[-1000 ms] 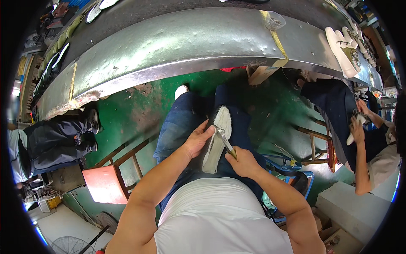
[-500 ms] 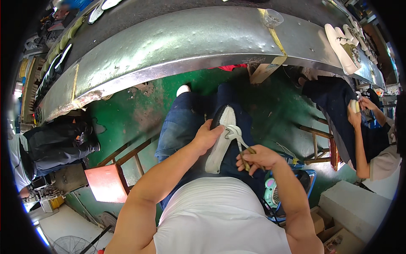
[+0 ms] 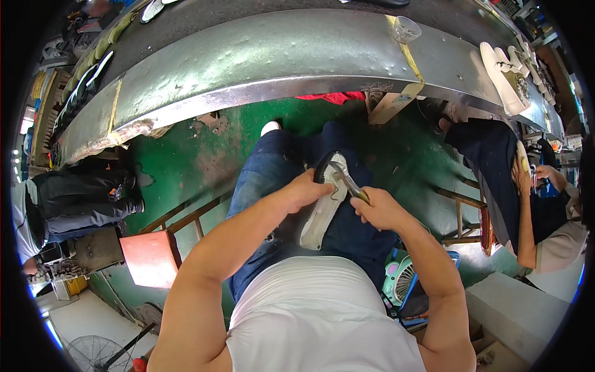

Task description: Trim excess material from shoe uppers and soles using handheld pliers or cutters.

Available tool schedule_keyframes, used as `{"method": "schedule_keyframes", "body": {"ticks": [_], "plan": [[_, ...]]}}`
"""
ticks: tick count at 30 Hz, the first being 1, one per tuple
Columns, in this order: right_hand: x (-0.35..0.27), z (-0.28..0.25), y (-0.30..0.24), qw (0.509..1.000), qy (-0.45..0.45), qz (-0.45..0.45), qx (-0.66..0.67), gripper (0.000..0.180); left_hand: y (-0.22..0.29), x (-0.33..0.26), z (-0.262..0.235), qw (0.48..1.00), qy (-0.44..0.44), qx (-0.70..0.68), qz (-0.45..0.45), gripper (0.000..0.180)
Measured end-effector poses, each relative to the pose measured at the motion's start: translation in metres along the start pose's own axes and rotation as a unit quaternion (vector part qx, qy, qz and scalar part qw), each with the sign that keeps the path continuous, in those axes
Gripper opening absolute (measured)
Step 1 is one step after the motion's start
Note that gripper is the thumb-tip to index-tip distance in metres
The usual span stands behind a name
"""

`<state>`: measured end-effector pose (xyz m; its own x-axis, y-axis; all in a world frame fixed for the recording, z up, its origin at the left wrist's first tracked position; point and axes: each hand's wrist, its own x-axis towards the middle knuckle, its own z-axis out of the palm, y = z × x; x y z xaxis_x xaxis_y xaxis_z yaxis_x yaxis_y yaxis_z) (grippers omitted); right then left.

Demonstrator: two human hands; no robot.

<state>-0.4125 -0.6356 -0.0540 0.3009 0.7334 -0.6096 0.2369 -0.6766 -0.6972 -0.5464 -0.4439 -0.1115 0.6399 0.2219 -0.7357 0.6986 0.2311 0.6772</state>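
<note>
A pale shoe (image 3: 317, 224) with a dark edge lies across my lap, apparently sole side up, its far end pointing toward the bench. My left hand (image 3: 305, 189) is closed on its left side, the thumb pressing on the pale surface. In my right hand (image 3: 378, 209) is a pair of pliers (image 3: 351, 184), fingers wrapped around the handles. The metal jaws reach the far part of the shoe, close to my left thumb. Whether they pinch anything is too small to tell. A thin dark curved line shows on the shoe just below the jaws.
A metal-edged bench (image 3: 248, 62) curves ahead, bearing a clear plastic cup (image 3: 406, 29) and white shoes (image 3: 501, 77) at right. A red-topped stool (image 3: 149, 257) stands left. A small green fan (image 3: 398, 279) is by my right arm. People (image 3: 536, 204) sit on both sides.
The pliers have moved up and away from me, their jaws now at the shoe's far part. The pale loop formerly between my hands no longer shows. The right-hand co-worker's hands have shifted.
</note>
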Motion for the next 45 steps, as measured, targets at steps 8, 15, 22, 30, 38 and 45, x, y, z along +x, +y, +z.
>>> {"method": "schedule_keyframes", "body": {"ticks": [8, 15, 22, 30, 38, 45], "plan": [[-0.043, 0.024, 0.028, 0.965, -0.008, -0.174, -0.197, 0.045, 0.015, 0.006, -0.015, 0.991, -0.098, 0.014, -0.094, 0.074], [-0.045, 0.035, -0.037, 0.868, -0.001, -0.109, -0.485, 0.041, -0.001, 0.012, -0.01, 0.993, -0.079, 0.002, -0.089, 0.073], [-0.011, 0.049, 0.014, 0.943, 0.051, -0.172, -0.279, 0.02, -0.027, 0.019, -0.028, 0.995, -0.057, -0.064, -0.059, 0.055], [-0.049, 0.047, 0.027, 0.991, -0.059, 0.035, -0.117, 0.029, -0.01, -0.023, -0.002, 0.994, -0.055, 0.093, 0.035, 0.085], [-0.072, 0.066, 0.033, 0.964, 0.069, -0.09, -0.242, 0.029, -0.036, -0.024, 0.016, 0.989, -0.057, -0.113, 0.074, 0.09], [-0.106, 0.066, 0.026, 0.969, -0.019, -0.06, -0.237, 0.025, -0.049, -0.019, 0.021, 0.992, 0.052, -0.033, 0.109, 0.091]]}}
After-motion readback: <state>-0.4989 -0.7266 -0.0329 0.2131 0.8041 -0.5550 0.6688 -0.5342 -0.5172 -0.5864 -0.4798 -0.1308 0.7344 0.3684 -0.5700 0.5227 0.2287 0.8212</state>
